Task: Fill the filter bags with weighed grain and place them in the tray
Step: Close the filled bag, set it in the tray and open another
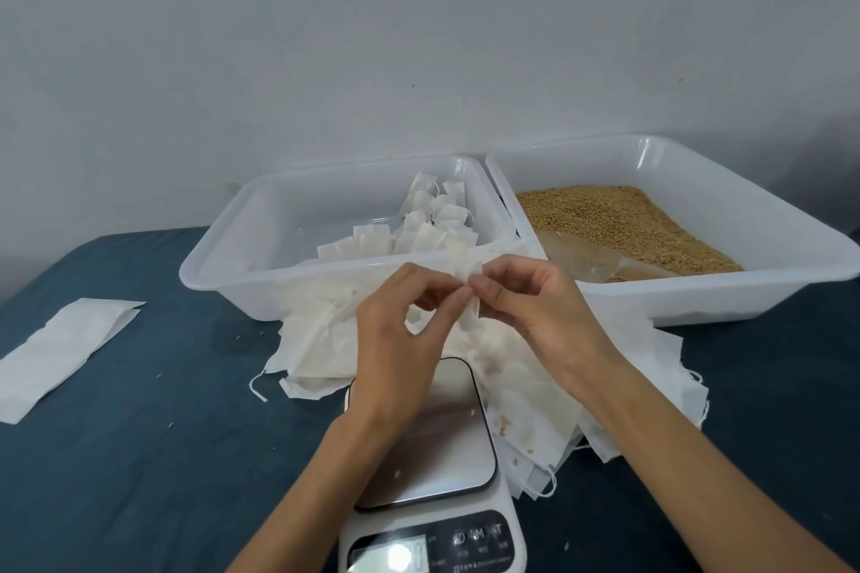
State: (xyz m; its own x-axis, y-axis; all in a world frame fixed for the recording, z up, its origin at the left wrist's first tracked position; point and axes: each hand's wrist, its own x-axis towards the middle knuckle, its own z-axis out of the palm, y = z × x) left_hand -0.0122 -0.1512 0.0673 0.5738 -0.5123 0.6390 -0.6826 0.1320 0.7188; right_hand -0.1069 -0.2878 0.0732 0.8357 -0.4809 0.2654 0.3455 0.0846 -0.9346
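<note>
Both hands meet above the far edge of the scale [426, 433]. The left hand [400, 340] and right hand [535, 307] each pinch one small white filter bag [470, 293] between thumb and fingertips, other fingers loosely curled. Just beyond the fingers stands the tray [223, 256] holding filled bags [419, 228]. Beyond and right of the fingers, a second tray [698, 298] holds grain [623, 223]. A heap of empty bags [526, 386] lies under the hands, partly covering the scale. A flat white sheet [60, 354] lies well left.
</note>
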